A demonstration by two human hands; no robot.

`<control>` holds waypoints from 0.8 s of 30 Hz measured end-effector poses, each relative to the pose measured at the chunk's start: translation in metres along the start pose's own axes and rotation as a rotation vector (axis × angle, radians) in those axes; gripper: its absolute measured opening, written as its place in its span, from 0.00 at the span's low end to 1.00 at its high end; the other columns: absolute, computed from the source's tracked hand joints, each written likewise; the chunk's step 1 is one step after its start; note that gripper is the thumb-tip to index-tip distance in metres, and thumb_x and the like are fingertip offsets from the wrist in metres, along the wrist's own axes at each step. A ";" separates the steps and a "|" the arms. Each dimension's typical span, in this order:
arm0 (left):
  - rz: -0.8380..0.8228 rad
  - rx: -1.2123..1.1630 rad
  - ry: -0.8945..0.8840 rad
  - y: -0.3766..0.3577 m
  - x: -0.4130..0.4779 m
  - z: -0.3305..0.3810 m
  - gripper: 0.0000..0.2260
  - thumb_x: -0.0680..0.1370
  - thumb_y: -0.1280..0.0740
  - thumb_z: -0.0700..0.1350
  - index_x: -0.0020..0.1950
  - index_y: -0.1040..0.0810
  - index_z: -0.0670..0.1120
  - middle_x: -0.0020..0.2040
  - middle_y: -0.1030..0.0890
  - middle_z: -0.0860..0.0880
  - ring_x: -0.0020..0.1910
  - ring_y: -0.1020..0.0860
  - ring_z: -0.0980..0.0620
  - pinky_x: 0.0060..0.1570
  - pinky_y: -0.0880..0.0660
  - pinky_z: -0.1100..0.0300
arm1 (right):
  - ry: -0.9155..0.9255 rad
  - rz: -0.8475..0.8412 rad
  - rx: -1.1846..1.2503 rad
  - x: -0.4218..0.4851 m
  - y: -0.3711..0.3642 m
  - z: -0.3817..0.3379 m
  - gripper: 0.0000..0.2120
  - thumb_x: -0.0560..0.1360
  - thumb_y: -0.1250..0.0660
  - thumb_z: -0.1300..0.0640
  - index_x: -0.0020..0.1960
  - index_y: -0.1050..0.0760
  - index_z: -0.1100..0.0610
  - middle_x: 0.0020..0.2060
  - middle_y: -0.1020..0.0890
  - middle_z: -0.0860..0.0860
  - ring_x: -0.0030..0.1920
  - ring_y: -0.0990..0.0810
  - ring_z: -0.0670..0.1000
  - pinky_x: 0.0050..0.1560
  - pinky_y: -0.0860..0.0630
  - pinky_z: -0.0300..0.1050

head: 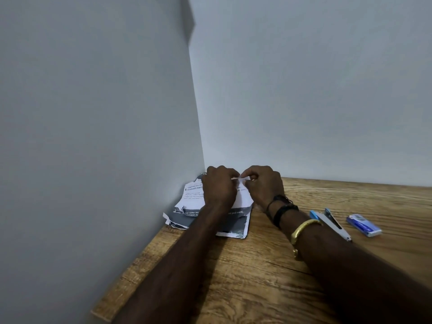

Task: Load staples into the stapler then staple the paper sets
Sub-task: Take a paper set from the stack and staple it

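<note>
A pile of torn printed papers (pixel 233 226) lies in the corner of the wooden table (pixel 257 277), against the wall. My left hand (pixel 219 185) and my right hand (pixel 265 184) hover over the pile, both pinching a small white paper piece (pixel 243 197) between their fingertips. A blue and silver stapler (pixel 332 223) lies swung open on the table, to the right of my right wrist. Further right lies a small blue staple box (pixel 363 225). Neither hand touches the stapler or the box.
Grey walls (pixel 93 113) meet in a corner right behind the papers, closing off the left and far sides. The table's left edge (pixel 131 274) runs along the left wall. Black bands and a gold bangle (pixel 301 229) sit on my right wrist.
</note>
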State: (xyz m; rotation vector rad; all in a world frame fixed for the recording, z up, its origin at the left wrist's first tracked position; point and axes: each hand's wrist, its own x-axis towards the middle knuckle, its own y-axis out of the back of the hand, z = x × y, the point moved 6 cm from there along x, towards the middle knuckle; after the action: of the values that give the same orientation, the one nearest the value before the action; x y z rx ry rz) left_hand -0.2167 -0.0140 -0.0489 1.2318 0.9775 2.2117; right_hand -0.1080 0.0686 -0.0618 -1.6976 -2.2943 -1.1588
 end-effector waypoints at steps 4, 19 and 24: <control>0.039 0.079 -0.084 0.007 -0.001 0.012 0.10 0.79 0.33 0.43 0.54 0.13 0.53 0.50 0.15 0.49 0.56 0.24 0.43 0.53 0.30 0.50 | 0.066 0.044 -0.041 -0.007 0.012 -0.008 0.04 0.73 0.27 0.58 0.44 0.16 0.50 0.49 0.18 0.52 0.50 0.19 0.53 0.47 0.22 0.47; 0.191 0.078 -0.075 0.030 -0.009 0.020 0.13 0.76 0.33 0.38 0.54 0.14 0.53 0.47 0.14 0.51 0.54 0.24 0.45 0.50 0.35 0.51 | 0.149 0.373 -0.042 -0.025 0.112 0.001 0.04 0.75 0.30 0.58 0.44 0.21 0.50 0.45 0.16 0.47 0.48 0.19 0.55 0.42 0.25 0.48; 0.225 0.041 0.002 0.030 -0.013 0.021 0.15 0.76 0.34 0.36 0.53 0.14 0.53 0.49 0.14 0.50 0.55 0.24 0.44 0.51 0.34 0.51 | 0.118 0.496 -0.024 -0.032 0.153 0.022 0.05 0.76 0.30 0.61 0.45 0.21 0.51 0.45 0.16 0.49 0.46 0.19 0.56 0.40 0.27 0.46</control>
State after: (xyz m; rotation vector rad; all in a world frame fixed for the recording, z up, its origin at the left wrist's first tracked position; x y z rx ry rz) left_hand -0.1926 -0.0341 -0.0257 1.4200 0.9295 2.3728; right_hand 0.0413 0.0731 -0.0111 -1.9846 -1.6553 -1.1358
